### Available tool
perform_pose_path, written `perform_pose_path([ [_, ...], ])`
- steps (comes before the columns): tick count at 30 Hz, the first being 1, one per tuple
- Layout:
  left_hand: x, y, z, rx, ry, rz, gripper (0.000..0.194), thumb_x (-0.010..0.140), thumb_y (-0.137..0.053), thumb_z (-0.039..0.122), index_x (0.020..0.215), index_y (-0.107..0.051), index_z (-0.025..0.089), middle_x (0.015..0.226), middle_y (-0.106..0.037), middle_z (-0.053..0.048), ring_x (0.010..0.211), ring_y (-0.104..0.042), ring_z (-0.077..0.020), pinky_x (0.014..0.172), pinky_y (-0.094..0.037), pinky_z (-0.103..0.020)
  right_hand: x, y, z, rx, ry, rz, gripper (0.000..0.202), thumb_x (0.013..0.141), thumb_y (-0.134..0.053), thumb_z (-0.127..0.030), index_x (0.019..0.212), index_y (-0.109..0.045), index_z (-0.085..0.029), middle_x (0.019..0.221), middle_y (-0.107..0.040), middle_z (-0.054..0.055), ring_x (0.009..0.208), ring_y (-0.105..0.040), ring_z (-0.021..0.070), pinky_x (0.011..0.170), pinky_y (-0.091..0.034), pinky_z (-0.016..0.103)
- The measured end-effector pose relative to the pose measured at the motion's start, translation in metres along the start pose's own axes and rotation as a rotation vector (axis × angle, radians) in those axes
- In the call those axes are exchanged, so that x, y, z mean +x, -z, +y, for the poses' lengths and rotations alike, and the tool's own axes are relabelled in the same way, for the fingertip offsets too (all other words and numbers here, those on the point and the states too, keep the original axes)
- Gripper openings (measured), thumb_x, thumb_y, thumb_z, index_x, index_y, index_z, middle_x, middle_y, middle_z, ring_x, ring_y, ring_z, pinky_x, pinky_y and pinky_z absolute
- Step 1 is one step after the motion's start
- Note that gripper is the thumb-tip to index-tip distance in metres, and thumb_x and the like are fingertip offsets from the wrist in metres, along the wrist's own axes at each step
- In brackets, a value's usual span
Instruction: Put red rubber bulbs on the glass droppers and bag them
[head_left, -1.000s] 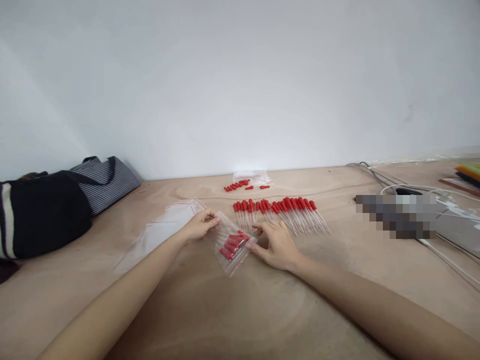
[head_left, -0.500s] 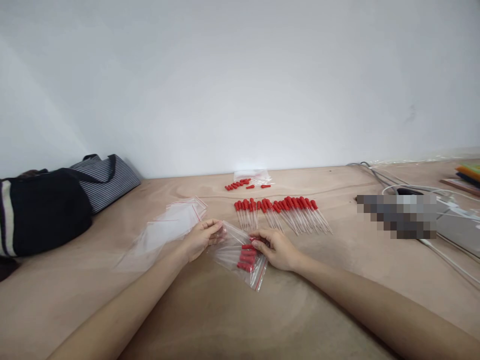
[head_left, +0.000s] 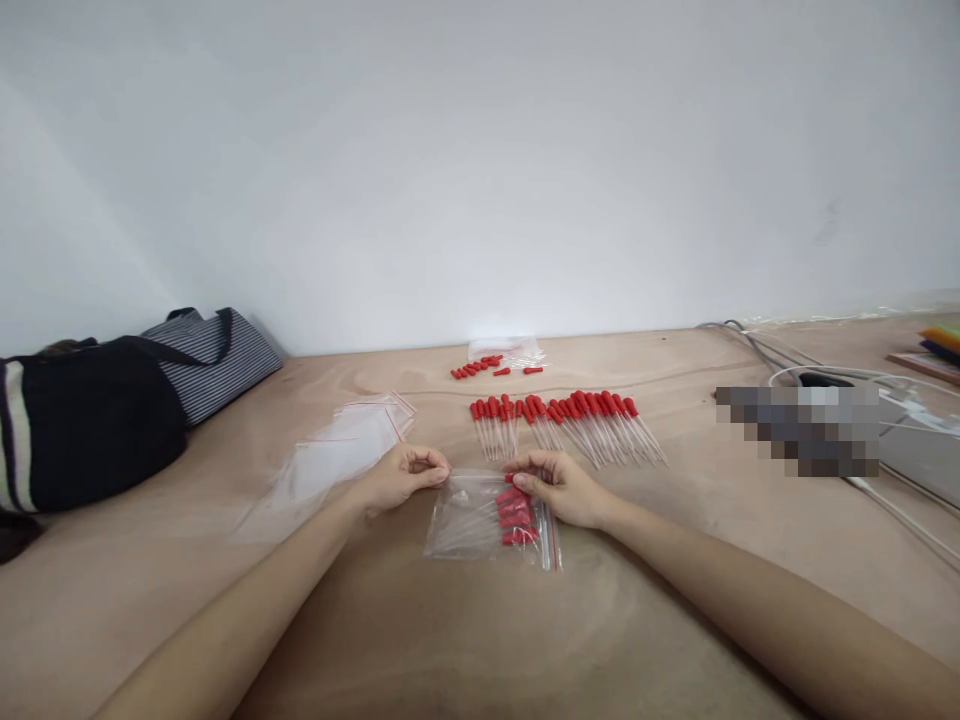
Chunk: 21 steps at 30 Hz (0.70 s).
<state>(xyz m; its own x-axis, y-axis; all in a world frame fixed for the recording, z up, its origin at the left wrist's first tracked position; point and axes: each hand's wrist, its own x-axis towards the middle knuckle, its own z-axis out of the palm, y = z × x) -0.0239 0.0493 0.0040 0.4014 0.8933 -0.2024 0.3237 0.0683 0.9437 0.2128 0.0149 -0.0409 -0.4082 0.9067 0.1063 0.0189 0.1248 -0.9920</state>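
Observation:
A clear zip bag [head_left: 457, 535] with a red stripe along its right end hangs or lies between my two hands. Several droppers with red rubber bulbs [head_left: 516, 518] lie inside it, tips to the left and bulbs to the right. My left hand [head_left: 401, 478] pinches the bag's upper left corner between thumb and forefinger. At the upper right, my right hand [head_left: 562, 487] grips the bag's edge, its thumb over a red bulb. Just beyond the hands lies a row of loose droppers [head_left: 600, 425], red bulbs pointing away from me.
Flat zip bags [head_left: 337, 450] overlap at the left. Loose red bulbs [head_left: 472, 369] and a bag of clear tubes [head_left: 510, 350] lie near the wall. A black bag [head_left: 97, 425] and a striped bag [head_left: 225, 365] stand far left. Cables [head_left: 757, 350] and a blurred-out patch [head_left: 802, 430] are at right.
The zip bag has moved slightly right and turned from slanted to nearly level, spread flatter. My left hand stays at its corner, and my right hand has shifted a little right with it.

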Motion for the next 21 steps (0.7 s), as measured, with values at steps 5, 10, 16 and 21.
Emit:
perform_pose_path([
  [5, -0.001, 0.0, 0.002, 0.071, 0.002, -0.006, 0.033, 0.056, -0.069, 0.045, 0.058, -0.054, 0.015, 0.056, -0.057, 0.002, 0.053, -0.051, -0.0099, 0.057, -0.041, -0.023, 0.001, 0.004, -0.004, -0.046, -0.031, -0.075, 0.034, 0.073, -0.058, -0.043, 0.088, -0.062, -0.014, 0.071, -0.062, 0.002, 0.063, -0.056, 0.0107, 0.062, -0.045, 0.025],
  [10, 0.0, -0.006, 0.0, -0.013, 0.02, -0.01, 0.038, 0.06, -0.066, 0.049, 0.064, -0.049, 0.015, 0.059, -0.058, 0.002, 0.053, -0.054, -0.0097, 0.053, -0.04, -0.021, 0.001, 0.006, -0.009, -0.146, 0.015, -0.176, 0.033, 0.076, -0.055, -0.043, 0.088, -0.064, -0.014, 0.079, -0.064, 0.004, 0.071, -0.058, 0.0128, 0.067, -0.045, 0.027],
  [16, -0.001, -0.008, -0.007, -0.092, 0.023, 0.066, 0.037, 0.066, -0.062, 0.047, 0.082, -0.048, 0.017, 0.067, -0.059, 0.002, 0.06, -0.059, -0.0122, 0.06, -0.045, -0.025, 0.001, 0.006, -0.008, -0.002, -0.015, -0.183, 0.044, 0.073, -0.059, -0.042, 0.109, -0.055, -0.018, 0.101, -0.062, 0.006, 0.084, -0.059, 0.0145, 0.079, -0.045, 0.032],
  [21, -0.004, 0.001, -0.014, 0.18, -0.127, 0.172, 0.047, 0.065, -0.065, 0.037, 0.103, -0.045, 0.019, 0.086, -0.06, -0.003, 0.078, -0.059, -0.0176, 0.074, -0.046, -0.033, 0.0, 0.002, -0.003, -0.062, -0.053, 0.028, 0.036, 0.074, -0.059, -0.036, 0.104, -0.055, -0.016, 0.086, -0.062, 0.005, 0.058, -0.056, 0.0093, 0.059, -0.048, 0.026],
])
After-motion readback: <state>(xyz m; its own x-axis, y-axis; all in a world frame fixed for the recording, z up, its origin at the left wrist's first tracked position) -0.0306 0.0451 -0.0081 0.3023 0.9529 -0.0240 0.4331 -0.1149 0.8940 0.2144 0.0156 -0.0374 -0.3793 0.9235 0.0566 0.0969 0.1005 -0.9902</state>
